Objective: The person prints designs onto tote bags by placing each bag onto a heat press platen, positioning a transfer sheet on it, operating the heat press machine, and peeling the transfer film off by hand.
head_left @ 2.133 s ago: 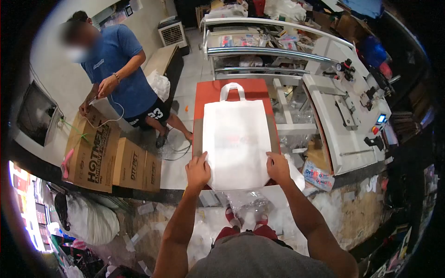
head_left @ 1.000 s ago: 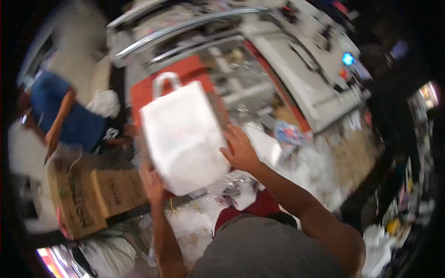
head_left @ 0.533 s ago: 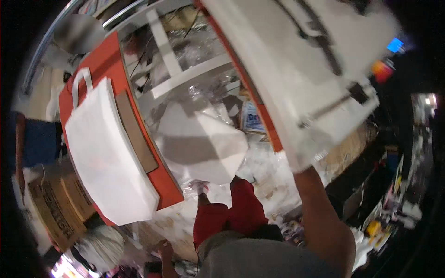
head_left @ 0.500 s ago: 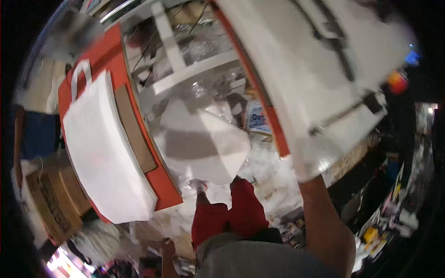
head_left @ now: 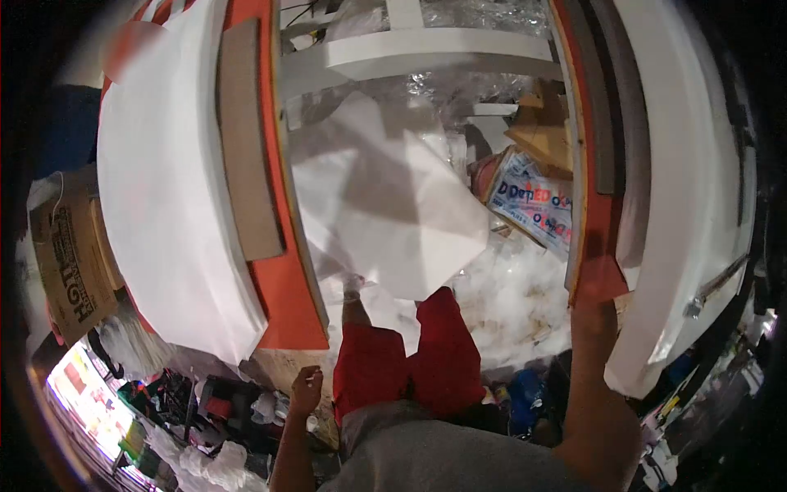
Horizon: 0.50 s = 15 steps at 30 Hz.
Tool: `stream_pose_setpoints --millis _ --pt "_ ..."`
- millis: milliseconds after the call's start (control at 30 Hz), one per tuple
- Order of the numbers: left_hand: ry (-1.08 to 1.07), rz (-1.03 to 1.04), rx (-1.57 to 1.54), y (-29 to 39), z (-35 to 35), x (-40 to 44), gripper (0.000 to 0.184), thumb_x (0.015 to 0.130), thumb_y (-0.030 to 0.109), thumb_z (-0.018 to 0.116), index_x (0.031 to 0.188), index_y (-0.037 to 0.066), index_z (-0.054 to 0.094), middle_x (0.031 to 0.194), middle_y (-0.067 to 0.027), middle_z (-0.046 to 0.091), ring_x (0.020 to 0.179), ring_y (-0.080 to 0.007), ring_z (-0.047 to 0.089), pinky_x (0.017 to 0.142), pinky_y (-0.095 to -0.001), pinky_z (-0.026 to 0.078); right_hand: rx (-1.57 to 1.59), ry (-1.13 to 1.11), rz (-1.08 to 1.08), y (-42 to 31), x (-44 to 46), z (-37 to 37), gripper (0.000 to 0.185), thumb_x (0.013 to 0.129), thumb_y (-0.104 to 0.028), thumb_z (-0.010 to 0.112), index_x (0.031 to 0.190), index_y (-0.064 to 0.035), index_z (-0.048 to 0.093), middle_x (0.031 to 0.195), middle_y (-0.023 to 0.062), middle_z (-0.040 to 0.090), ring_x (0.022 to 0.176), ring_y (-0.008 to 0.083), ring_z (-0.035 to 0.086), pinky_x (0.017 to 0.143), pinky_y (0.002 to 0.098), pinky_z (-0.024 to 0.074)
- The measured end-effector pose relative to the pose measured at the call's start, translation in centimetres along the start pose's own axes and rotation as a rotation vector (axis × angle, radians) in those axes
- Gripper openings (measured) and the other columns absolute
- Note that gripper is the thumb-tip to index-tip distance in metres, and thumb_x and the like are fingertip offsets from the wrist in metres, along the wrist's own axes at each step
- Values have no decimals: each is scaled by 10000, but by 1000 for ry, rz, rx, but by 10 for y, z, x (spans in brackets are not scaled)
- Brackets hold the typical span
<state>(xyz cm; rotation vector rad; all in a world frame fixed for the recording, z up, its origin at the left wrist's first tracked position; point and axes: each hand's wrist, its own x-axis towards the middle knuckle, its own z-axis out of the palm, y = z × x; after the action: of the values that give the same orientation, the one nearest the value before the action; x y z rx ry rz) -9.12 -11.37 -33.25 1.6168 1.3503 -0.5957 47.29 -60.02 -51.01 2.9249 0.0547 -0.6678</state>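
A bare left hand (head_left: 306,389) and a bare right hand (head_left: 594,307), well apart, both right of one flat white fabric bag (head_left: 164,180).
Nearest, just off the bag's near end, the left grip is loosely half curled, nothing visible in it. Farther right of the bag, the right hand meets the near end of one flat red board (head_left: 605,230) beside a white machine casing (head_left: 680,180); its fingers are obscured, so that grip cannot be told. The bag lies on a second red board (head_left: 291,316), presumably for flat support. Beyond, right of the bag, are one pale sheet (head_left: 385,213), one lettered plastic packet (head_left: 531,197) and, farthest, one white crossbeam (head_left: 410,47).
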Motion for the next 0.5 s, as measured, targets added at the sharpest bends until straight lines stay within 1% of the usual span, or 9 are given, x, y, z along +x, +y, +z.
stream_pose_setpoints --millis 133,167,267,300,333,367,400,433,500 --pt "-56 145 169 40 9 -14 359 899 207 636 1205 21 612 1136 -145 664 1044 -306 643 914 -405 517 244 40 -220 -54 -77 -26 199 878 -126 597 1042 -28 651 993 189 661 924 360 646 826 410 522" --pt "-165 280 -17 36 24 -5 400 885 196 646 1247 35 586 1201 -152 633 1111 -313 609 969 -406 488 330 -12 -311 -76 -109 -37 195 878 -122 594 1039 -29 654 991 191 660 922 362 647 822 411 523" --pt "-306 689 82 133 42 -23 533 868 247 697 1336 58 525 1340 -158 558 1251 -333 523 1074 -399 418 463 -416 -753 -160 -229 -107 185 878 -111 587 1027 -30 662 985 195 659 915 367 648 811 415 525" --pt "-290 844 182 183 36 -36 562 869 273 711 1349 56 515 1358 -160 551 1266 -340 515 1087 -397 410 417 -704 -864 -207 -276 -186 210 868 -114 608 1053 -32 667 994 189 663 901 353 659 798 410 531" --pt "-242 1041 215 211 17 -50 560 876 288 710 1342 42 520 1336 -166 573 1239 -350 542 1073 -397 425 440 -835 -835 -232 -303 -226 202 873 -122 575 1016 -3 656 1044 221 659 984 412 635 882 448 512" --pt "-195 1048 221 230 -13 -61 560 876 288 710 1342 42 520 1336 -166 573 1239 -350 542 1073 -397 425 579 -626 -971 -244 -319 -240 188 857 -83 612 1022 3 632 954 176 675 884 335 671 795 418 536" --pt "-423 821 167 246 -43 -72 541 881 289 707 1323 30 535 1287 -182 605 1193 -355 578 1047 -405 449 577 -605 -1009 -255 -323 -254 188 857 -83 612 1022 3 632 954 176 675 884 335 671 795 418 536" --pt "-648 585 108 252 -66 -79 522 887 289 705 1304 17 549 1239 -197 636 1147 -360 614 1021 -412 472 680 -530 -842 -262 -323 -267 165 862 -66 609 1014 -3 621 900 146 669 824 269 663 744 384 534" --pt "-519 619 58 235 -109 -72 515 876 298 724 1292 39 568 1203 -194 653 1103 -343 643 977 -420 500 878 -418 -652 -277 -315 -283 124 872 -25 589 995 -18 602 815 91 648 734 156 624 665 320 515"
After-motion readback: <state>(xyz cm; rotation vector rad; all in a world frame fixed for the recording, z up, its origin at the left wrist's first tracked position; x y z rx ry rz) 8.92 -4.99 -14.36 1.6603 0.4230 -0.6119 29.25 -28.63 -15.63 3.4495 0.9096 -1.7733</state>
